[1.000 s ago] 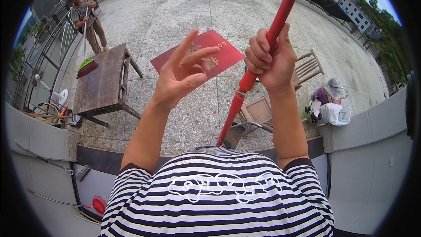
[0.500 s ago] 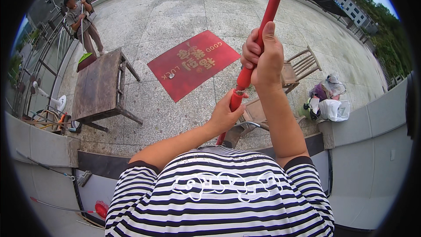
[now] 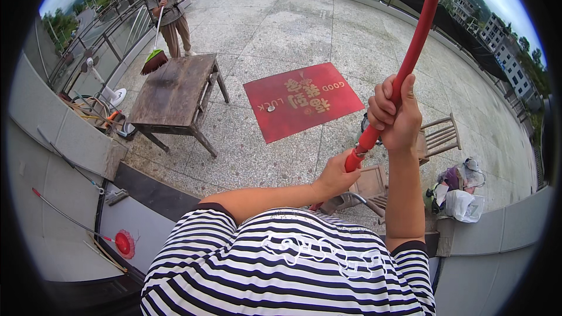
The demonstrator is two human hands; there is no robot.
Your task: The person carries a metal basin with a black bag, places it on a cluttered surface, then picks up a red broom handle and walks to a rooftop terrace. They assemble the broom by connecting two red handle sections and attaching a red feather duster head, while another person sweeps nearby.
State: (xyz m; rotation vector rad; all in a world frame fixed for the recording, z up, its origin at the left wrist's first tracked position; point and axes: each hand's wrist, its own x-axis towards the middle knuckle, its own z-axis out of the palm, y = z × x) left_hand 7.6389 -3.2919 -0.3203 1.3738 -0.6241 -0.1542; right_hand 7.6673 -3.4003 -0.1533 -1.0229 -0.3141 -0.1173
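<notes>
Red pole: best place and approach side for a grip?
Grip the red pole on its bare shaft, wrapping fingers around from the side. It is a slim round rod tilted up to the right. The right hand already fists it there; the left hand holds lower down.

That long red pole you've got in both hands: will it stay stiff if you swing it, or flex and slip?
The red pole looks straight along its visible length, so probably stiff. It runs far above the right hand, so likely top-heavy and apt to sway. The left hand grips lower; its smooth surface might slide.
</notes>
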